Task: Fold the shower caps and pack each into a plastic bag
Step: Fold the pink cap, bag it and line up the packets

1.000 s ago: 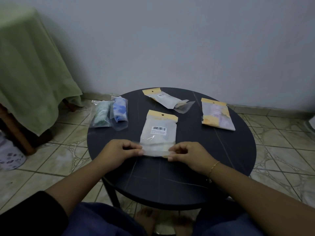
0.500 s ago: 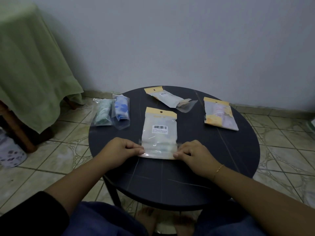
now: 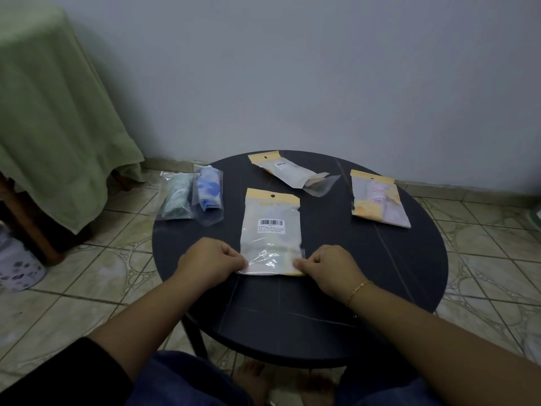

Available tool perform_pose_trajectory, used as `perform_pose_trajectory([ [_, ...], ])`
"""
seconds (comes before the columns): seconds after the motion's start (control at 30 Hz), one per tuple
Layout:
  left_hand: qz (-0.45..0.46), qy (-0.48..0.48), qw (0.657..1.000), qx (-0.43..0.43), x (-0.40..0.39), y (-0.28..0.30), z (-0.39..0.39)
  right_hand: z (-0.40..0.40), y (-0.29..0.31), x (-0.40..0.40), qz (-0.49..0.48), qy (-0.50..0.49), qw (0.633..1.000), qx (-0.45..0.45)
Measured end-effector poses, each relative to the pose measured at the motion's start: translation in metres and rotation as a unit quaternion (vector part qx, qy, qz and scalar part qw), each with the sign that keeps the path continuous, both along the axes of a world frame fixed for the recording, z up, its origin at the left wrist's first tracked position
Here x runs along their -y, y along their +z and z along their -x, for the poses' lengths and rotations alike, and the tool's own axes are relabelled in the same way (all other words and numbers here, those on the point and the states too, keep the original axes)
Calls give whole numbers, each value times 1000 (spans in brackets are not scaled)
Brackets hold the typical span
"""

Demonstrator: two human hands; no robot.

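Head view of the sealing step. The left hand (image 3: 211,262) and right hand (image 3: 328,266), each with curled fingers, pinched the near corners of the central plastic bag (image 3: 270,232), which lay flat on the round dark counter (image 3: 380,288) with its yellow header card pointing away from the person. One second earlier both grips were already at this near edge and a clear flap stood out beyond the bag's sides; it now lay folded down over the mouth (a glossy creased band marked it), and the hands had drawn slightly apart along it. This suggests the pale shower cap, dimly seen through the film, was inside and the closure was nearly complete; pressing the flap along its full width would probably finish it.

Other items: a bag with a blue-patterned cap (image 3: 209,194) and one with a green cap (image 3: 175,197) lay side by side, touching, at the counter's far left edge; a bag with an open flap (image 3: 289,174) lay at the far centre; a bag with a pink and yellow cap (image 3: 377,200) lay at the far right. All four sat well apart from the hands.
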State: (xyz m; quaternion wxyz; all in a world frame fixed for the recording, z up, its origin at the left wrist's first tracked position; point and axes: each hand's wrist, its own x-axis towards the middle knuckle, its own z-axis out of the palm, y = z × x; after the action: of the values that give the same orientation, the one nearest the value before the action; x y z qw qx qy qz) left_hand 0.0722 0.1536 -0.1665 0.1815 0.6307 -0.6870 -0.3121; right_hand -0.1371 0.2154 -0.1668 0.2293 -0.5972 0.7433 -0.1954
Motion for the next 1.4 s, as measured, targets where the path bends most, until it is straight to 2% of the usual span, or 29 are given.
perform_pose_trajectory([
  [0.13, 42, -14, 993, 109, -2, 1, 3, -2, -5, 3, 0, -5, 1000, -16],
  [0.27, 132, -41, 983, 123, -6, -1, 4, -1, -7, -2, 84, -2, 995, -51],
  [0.3, 183, -64, 973, 126, -7, -4, 4, -2, -8, -4, 117, 2, 990, -81],
  [0.37, 308, -156, 929, 130, -9, -9, 4, -5, -8, -5, 210, 43, 961, -174],
  [0.43, 369, -250, 884, 140, -11, -13, 6, -8, -16, -3, 273, 113, 929, -222],
  [0.5, 328, -267, 896, 138, -14, -13, 10, -8, -25, -1, 277, 181, 909, -252],
  [0.57, 255, -218, 933, 126, -13, -14, 8, -8, -27, 0, 254, 215, 915, -228],
  [0.6, 239, -202, 940, 136, -11, -14, 6, -6, -27, 0, 251, 216, 919, -213],
  [0.7, 228, -168, 946, 160, -6, -13, 1, -6, -26, -1, 221, 211, 933, -188],
  [0.8, 212, -127, 938, 243, -7, -11, 2, -8, -23, -1, 189, 193, 947, -174],
  [0.87, 176, -110, 946, 248, -4, -12, 2, -9, -20, -1, 156, 172, 964, -133],
  [0.9, 142, -101, 963, 206, -3, -12, 3, -10, -16, -2, 141, 153, 973, -102],
  [0.97, 66, -57, 996, 32, -2, -6, 6, -12, -7, -3, 119, 94, 988, -9],
  [1.0, 44, -22, 996, -72, -4, 0, 10, -13, -1, -4, 106, 63, 991, 54],
  [1.07, 42, 19, 974, -223, -12, 14, 21, -16, 12, -5, 76, 8, 974, 212],
  [1.13, 53, -11, 953, -300, -20, 25, 34, -19, 23, -5, 48, -26, 930, 364],
  [1.2, 45, -85, 946, -309, -28, 31, 47, -16, 26, -4, -4, -40, 893, 447],
  [1.27, 24, -133, 962, -235, -30, 30, 60, -8, 22, -2, -49, -69, 880, 467],
  [1.33, 27, -165, 979, -119, -32, 27, 70, 4, 22, -2, -75, -113, 885, 445],
  [1.4, 23, -168, 980, -105, -33, 25, 77, 16, 22, -3, -81, -157, 908, 381],
])
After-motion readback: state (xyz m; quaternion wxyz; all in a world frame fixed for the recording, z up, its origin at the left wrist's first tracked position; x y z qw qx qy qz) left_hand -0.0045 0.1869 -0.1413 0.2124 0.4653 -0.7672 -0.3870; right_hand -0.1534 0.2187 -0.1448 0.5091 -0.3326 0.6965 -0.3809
